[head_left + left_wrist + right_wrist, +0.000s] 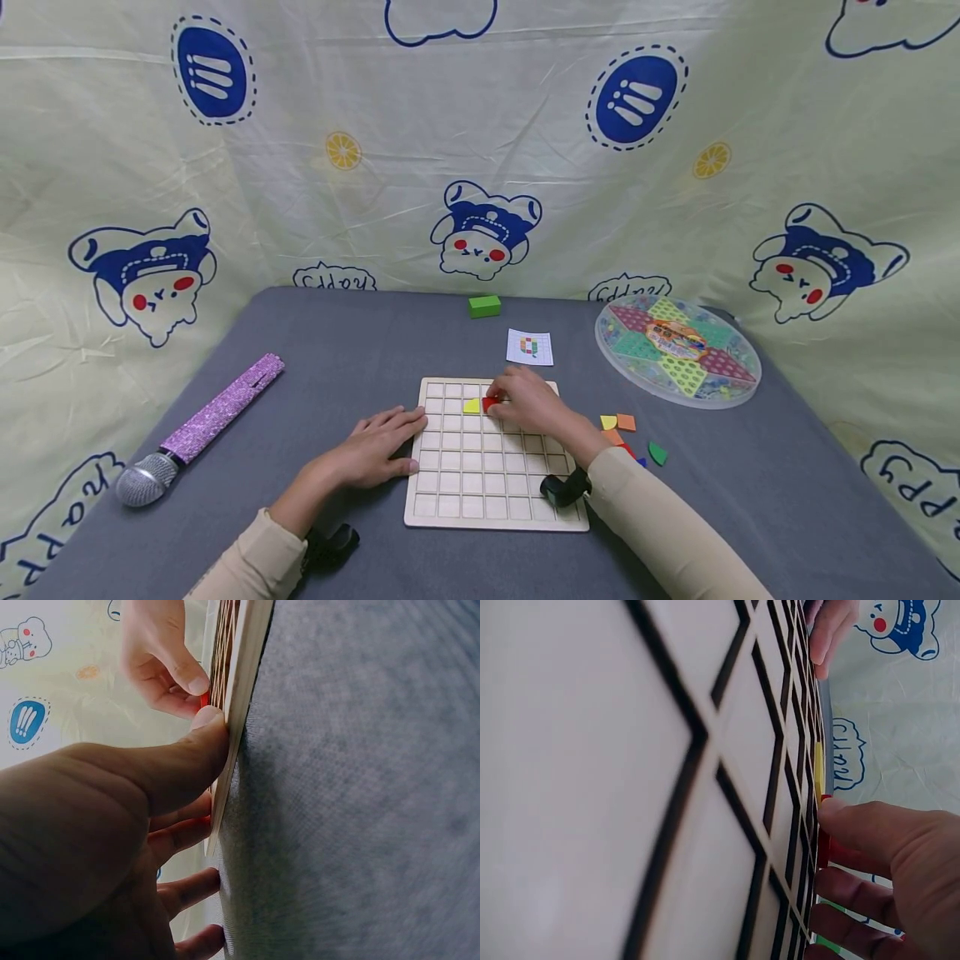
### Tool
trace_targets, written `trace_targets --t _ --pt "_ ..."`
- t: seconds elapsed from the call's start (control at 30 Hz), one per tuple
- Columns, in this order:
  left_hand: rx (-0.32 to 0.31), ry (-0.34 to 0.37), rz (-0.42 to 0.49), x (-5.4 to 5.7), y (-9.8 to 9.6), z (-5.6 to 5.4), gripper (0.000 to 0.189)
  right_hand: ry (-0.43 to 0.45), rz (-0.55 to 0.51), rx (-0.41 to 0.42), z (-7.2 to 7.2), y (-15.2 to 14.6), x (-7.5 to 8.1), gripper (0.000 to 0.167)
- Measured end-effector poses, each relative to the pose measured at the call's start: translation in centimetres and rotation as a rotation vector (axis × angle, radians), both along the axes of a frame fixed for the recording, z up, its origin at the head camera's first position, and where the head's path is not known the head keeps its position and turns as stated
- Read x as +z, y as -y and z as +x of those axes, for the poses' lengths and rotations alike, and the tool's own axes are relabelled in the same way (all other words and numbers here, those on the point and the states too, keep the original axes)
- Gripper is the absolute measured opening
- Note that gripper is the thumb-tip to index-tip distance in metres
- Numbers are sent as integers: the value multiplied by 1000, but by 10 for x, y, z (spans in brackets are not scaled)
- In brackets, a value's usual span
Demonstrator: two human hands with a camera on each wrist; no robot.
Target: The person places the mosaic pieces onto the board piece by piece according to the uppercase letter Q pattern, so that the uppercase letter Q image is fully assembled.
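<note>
Right hand: pinching a red piece between thumb and fingers, reaching over the upper part of the board.
Red piece: at the board's upper part, just right of a yellow piece; the fingers cover much of it, so I cannot tell whether it sits fully in its square.
Left hand: not clenched; fingers stretched out and spread, touching the left edge of the board, the thumb pressing lower down that same side.
Gridded board: pale, wood-coloured, flat on the desk in front of the person, its squares marked off by raised lines.
Yellow piece: lying on the grid, between the left hand and the red piece.
Loose pieces: off the board's right side, a yellow one and an orange one side by side, a green one a little apart, others partly hidden by the right arm.
Printed card: just beyond the board, showing a small coloured pattern.
Green block: near the far edge of the desk.
Round game box: far right, with a star design.
Microphone: well over to the left, glittery pink handle, silver head towards the person.
</note>
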State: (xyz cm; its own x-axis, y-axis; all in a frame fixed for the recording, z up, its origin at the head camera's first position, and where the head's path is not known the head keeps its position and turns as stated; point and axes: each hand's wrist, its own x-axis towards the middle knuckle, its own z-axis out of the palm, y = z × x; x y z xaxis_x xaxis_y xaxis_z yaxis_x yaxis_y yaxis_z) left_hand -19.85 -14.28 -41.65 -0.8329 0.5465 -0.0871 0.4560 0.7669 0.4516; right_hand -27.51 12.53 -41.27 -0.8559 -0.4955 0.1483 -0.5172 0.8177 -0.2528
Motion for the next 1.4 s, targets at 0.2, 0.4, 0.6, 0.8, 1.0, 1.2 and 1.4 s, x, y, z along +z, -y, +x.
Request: trace_targets --t 0.2,0.4,0.6,0.8,1.0,1.2,1.4 --pt "1 -1 -6 0 -1 0 65 4 2 -5 0 0 -2 17" --pt "1 0 -8 0 -1 0 66 4 16 -19 1 1 -2 18" --pt "4 9 -9 1 -1 0 66 2 22 -16 0 1 -3 17" --pt "0 8 -8 1 -1 0 66 19 19 -25 1 1 -3 18" --pt "-4 5 -5 0 0 0 66 37 15 -35 2 1 -3 21" --pt "-1 7 -8 0 -1 1 66 31 19 -32 2 0 -4 23" --pt "-2 12 -2 1 -1 1 66 25 2 -16 2 -1 -5 22"
